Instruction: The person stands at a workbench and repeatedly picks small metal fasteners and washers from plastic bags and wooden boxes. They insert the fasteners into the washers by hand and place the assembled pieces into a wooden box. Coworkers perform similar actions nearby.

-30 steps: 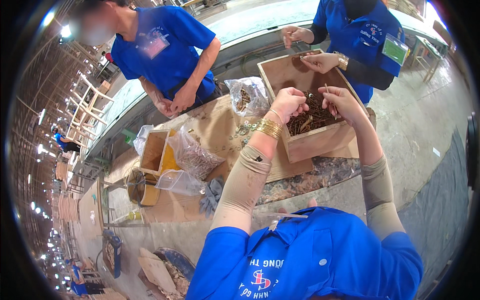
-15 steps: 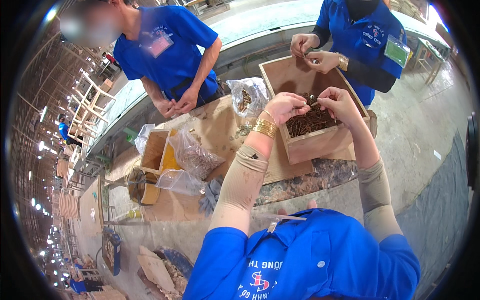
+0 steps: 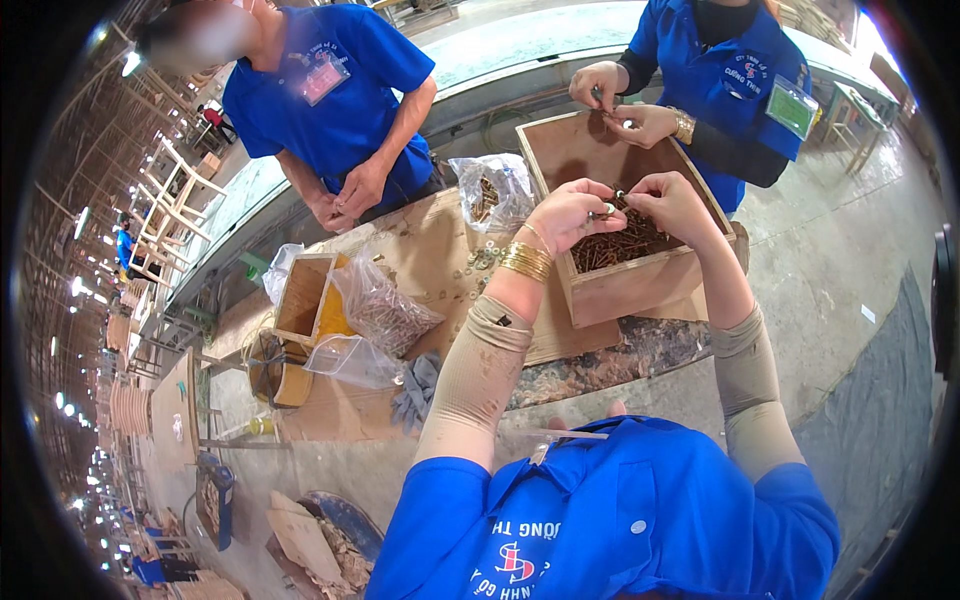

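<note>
Table: While its plywood top (image 3: 440, 220) carries boxes and bags, the near edge is stained and rough.
Small stuff on table: scattered washers (image 3: 478, 262), a clear bag of screws (image 3: 488, 200) beside the big box, a fuller clear bag (image 3: 390, 318) further left, a small wooden box (image 3: 300, 300), a grey glove (image 3: 415, 393) at the near edge.
Room: workshop hall, bare grey floor (image 3: 820, 255), dark sheet (image 3: 875, 375) at right, wooden chair frames (image 3: 180, 215) at left, long pale bench (image 3: 520, 40) behind the table.
Co-workers: two across the table, blue shirts; the left co-worker (image 3: 340, 100) has both hands together, the right co-worker (image 3: 705, 70) has hands at the far rim of the big box.
Big wooden box (image 3: 640, 290): open-topped, brownish screws (image 3: 615, 247) piled inside, directly below the person's hands.
Left hand (image 3: 565, 215): over the box, thumb and fingers pinching a small metal piece (image 3: 607, 209).
Right hand (image 3: 683, 208): also over the box, just beside the left fingertips, thumb and fingertips drawn together; can't tell if gripping anything.
</note>
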The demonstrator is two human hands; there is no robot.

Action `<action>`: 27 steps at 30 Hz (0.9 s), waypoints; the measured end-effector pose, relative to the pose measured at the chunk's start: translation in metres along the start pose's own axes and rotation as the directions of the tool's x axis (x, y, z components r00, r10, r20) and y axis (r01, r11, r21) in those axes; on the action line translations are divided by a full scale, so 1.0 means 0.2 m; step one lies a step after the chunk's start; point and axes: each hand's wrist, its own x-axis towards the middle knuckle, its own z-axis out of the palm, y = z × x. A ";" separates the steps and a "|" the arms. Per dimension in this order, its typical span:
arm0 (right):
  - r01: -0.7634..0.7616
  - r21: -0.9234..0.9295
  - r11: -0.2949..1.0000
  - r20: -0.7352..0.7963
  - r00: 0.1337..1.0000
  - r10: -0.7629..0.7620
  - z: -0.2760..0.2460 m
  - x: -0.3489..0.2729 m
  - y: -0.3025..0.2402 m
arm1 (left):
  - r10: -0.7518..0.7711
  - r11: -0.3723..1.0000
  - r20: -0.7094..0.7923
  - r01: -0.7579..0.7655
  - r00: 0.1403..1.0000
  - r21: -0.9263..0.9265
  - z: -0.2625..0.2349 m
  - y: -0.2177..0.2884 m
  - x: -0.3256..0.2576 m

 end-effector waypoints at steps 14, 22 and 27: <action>0.051 0.116 0.992 0.241 0.967 -0.078 0.01 0.01 -0.01 | -0.055 0.997 0.086 0.050 0.995 0.057 0.04 0.04 -0.04; -0.055 0.206 0.977 0.186 0.982 0.017 -0.02 0.03 0.04 | 0.062 0.977 -0.034 -0.053 0.998 0.205 0.05 -0.01 -0.02; 0.022 0.218 0.976 0.048 0.998 -0.033 -0.02 0.01 0.00 | 0.140 0.978 -0.116 -0.119 0.983 0.174 0.05 -0.02 -0.01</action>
